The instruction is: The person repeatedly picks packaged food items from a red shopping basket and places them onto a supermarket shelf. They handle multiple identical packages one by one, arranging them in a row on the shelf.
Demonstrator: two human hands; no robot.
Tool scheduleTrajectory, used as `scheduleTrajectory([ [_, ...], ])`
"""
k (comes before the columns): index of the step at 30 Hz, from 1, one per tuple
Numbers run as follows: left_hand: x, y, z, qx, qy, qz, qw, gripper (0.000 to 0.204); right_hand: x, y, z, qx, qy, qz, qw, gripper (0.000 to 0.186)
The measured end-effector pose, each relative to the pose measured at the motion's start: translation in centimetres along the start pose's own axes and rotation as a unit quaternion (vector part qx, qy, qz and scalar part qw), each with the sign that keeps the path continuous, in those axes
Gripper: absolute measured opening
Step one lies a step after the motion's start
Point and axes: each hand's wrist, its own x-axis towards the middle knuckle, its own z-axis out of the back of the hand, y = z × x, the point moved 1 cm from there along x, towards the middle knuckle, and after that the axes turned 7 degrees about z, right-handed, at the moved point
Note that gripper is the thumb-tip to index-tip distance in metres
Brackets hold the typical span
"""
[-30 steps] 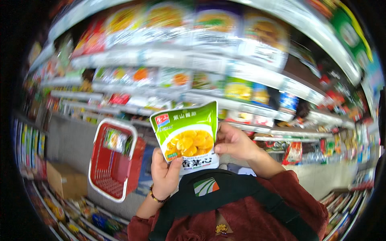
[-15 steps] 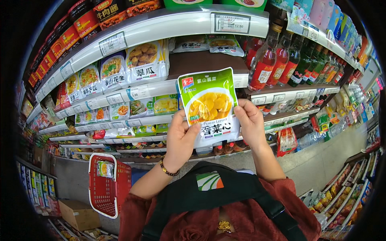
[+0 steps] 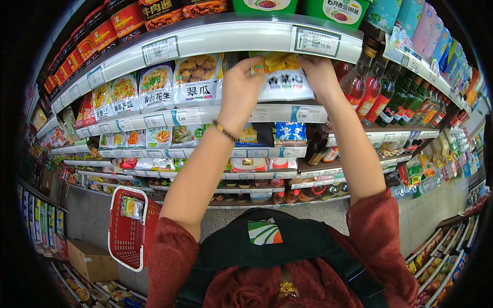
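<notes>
Pickle pouch (image 3: pixel 285 86) is held by its edges at the shelf (image 3: pixel 267 113): 3 o'clock from left hand (image 3: pixel 245 82), 9 from right hand (image 3: pixel 320 79). Long axis roughly 12–6, top hidden.

The food packet (image 3: pixel 285 82) has a white lower part with dark lettering beneath pictured yellow pieces. Printed face outward, it is held at the front of a shelf (image 3: pixel 280 114), its top hidden.

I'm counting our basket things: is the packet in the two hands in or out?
Out: left hand and right hand hold the packet at the shelf, away from the red basket.
</notes>
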Motion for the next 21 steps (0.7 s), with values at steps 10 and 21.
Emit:
scheduleTrajectory([
  [10,9.2,2.1,-2.4,0.133,0.043,-0.026,0.99,0.02,4.8,-0.3,0.4,0.219,-0.088,-0.177,0.955,0.035],
  [21,10.1,4.1,-5.6,0.577,-0.036,-0.136,0.804,0.032,6.1,-7.0,1.5,-0.574,0.113,0.069,0.808,0.045],
])
